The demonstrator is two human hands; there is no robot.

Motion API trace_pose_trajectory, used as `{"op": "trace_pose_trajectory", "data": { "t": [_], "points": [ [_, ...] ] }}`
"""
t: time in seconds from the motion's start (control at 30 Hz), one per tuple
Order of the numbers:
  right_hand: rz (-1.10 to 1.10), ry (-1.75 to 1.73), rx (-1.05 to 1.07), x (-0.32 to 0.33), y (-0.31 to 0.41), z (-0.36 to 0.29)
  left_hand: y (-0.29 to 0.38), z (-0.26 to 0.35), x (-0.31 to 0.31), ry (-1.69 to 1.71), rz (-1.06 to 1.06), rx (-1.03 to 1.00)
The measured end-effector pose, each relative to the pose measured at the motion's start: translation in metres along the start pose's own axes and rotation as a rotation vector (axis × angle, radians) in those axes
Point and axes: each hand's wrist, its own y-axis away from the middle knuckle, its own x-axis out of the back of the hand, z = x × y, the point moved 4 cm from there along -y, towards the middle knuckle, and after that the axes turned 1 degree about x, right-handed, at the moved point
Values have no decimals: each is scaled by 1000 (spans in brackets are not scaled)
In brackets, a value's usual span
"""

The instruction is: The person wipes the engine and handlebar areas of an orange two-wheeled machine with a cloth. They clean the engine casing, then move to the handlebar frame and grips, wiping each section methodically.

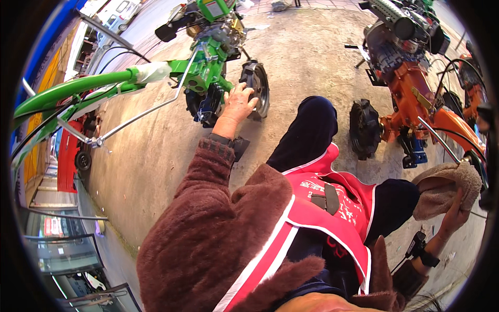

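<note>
My left hand (pixel 238 103) has its fingers spread over the rear of a green walking tractor (pixel 206 62), close to its rubber-tyred wheel (pixel 255 89); whether it touches the machine I cannot tell. At the right, my right hand (pixel 456 214) grips a beige cloth (pixel 432 191) beside the handlebar end of an orange walking tractor (pixel 413 89). The cloth hides part of that handlebar. A red apron (pixel 331 195) lies over my lap between my bent knees.
Green handlebars (pixel 78 87) and a bent metal rod (pixel 144 115) reach across the upper left. The orange machine's wheel (pixel 364 128) stands right of my knee. Farther left are a red vehicle body (pixel 68 160) and glass panels (pixel 62 257). Another orange machine (pixel 473 93) stands at the far right.
</note>
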Motion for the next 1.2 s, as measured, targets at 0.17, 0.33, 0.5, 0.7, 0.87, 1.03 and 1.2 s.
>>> {"op": "trace_pose_trajectory", "data": {
  "t": [0.17,0.33,0.5,0.7,0.87,1.03,1.2],
  "points": [
    [-93,-75,181,-46,-9,-50,10,-5,43,57,153,-9],
    [-380,-436,312,-97,14,-108,0,44,79,483,274,-196],
    [-718,-778,-65,-173,42,-128,-70,153,63,845,245,-306],
    [-839,-844,-286,-235,63,-127,-133,263,-6,1201,-144,-322],
    [-751,-1076,-499,-309,67,-119,-148,255,-76,1272,-314,-182],
    [-566,-1212,-766,-427,59,-114,-158,250,-86,1513,-314,77],
    [-641,-1401,-929,-585,6,-129,-170,259,-72,1856,-118,107]
  ]
}}
